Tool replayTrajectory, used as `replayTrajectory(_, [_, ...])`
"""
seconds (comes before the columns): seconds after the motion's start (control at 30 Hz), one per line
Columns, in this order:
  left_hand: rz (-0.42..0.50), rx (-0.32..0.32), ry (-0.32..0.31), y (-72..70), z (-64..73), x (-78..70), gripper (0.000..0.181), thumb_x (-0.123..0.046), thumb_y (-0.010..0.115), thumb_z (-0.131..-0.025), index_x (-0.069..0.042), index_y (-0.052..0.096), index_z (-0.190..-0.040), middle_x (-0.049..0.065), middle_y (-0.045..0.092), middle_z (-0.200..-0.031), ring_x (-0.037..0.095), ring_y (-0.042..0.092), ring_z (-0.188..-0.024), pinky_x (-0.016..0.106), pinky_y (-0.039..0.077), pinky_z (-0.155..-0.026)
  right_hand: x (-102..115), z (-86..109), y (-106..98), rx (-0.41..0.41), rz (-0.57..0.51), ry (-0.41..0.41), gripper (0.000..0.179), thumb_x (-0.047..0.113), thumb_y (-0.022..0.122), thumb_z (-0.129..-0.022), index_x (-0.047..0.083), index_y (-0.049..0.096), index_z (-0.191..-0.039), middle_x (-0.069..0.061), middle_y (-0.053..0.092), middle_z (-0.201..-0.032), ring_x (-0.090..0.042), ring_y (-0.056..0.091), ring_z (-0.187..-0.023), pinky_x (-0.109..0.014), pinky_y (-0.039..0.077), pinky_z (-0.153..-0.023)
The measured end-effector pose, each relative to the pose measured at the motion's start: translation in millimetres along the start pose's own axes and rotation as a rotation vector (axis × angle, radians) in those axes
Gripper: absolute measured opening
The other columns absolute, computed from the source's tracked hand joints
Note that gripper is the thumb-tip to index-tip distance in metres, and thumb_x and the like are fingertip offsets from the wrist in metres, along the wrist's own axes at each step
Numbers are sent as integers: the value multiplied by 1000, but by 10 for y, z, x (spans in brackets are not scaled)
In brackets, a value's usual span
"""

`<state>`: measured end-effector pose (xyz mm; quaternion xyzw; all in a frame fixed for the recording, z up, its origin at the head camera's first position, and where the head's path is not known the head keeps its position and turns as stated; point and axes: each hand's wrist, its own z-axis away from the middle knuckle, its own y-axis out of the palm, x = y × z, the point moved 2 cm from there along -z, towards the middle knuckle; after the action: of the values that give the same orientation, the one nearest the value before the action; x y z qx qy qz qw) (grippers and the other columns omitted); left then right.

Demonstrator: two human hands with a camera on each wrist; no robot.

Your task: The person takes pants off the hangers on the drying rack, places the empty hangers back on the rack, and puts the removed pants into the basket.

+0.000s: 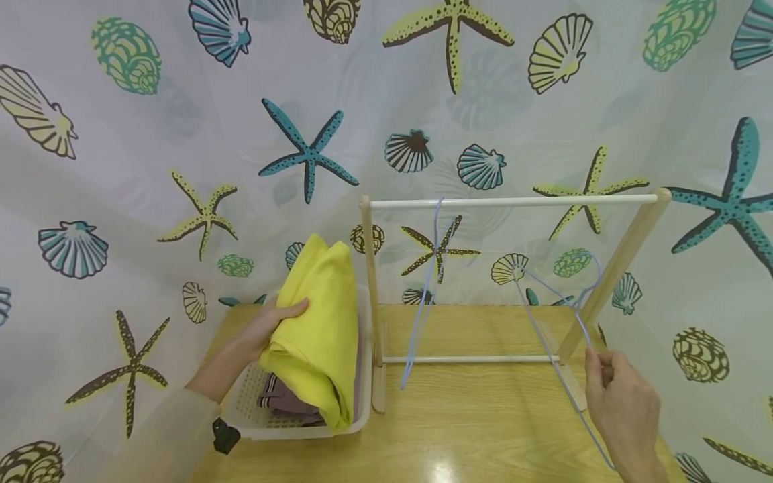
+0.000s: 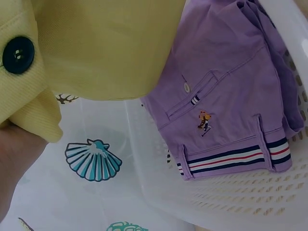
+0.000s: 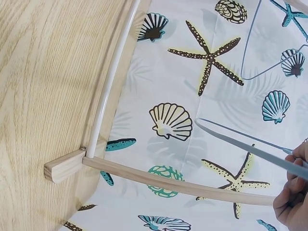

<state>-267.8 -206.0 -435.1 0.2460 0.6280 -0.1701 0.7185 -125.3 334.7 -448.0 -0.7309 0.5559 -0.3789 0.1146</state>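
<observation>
A folded yellow garment hangs over the laundry basket, gripped by my left hand. Its thumb lies across the cloth, and the other fingers are hidden behind. A dark button shows on the garment in the left wrist view. Below it in the basket lie purple trousers with a striped waistband. At the right, my right hand pinches a blue wire hanger by one side, its hook pointing up and away near the rack's right post.
A small drying rack with wooden posts and white bars stands on the wooden table. Another blue hanger hangs from its top bar, toward the left. A curtain printed with shells and starfish encloses the back and sides.
</observation>
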Motion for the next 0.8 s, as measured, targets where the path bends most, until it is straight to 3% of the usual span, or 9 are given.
replayTrajectory(0.23, [-55, -59, -2, -57, -173, 56, 20, -27, 51, -112, -13, 47, -126, -2, 71, -106, 14, 76, -91, 31, 64, -81, 15, 1, -1, 1, 2, -1, 22, 9, 67, -100, -10, 68, -89, -14, 65, -59, 11, 35, -51, -15, 28, -42])
replayTrajectory(0.47, [-46, -22, -3, -37, -298, 125, 19, -28, 46, -114, -14, 44, -126, -3, 70, -105, 13, 75, -90, 31, 64, -81, 12, 1, 10, -4, -3, 0, 22, 9, 66, -100, -9, 68, -89, -13, 65, -59, 13, 33, -52, -16, 27, -43])
replayTrajectory(0.67, [-48, -18, 16, -37, -340, 164, 17, -27, 44, -114, -14, 44, -125, -3, 70, -104, 12, 74, -88, 30, 64, -78, 8, 11, 14, 1, -3, -14, 21, 8, 67, -99, -10, 68, -88, -14, 65, -58, 12, 35, -51, -15, 28, -42])
replayTrajectory(0.8, [-49, 17, 37, -48, -365, 200, 15, -25, 41, -115, -14, 45, -125, -3, 70, -105, 12, 74, -88, 30, 64, -78, 9, 12, 16, 4, 2, -11, 21, 8, 67, -99, -10, 67, -89, -14, 66, -59, 11, 36, -50, -15, 28, -42])
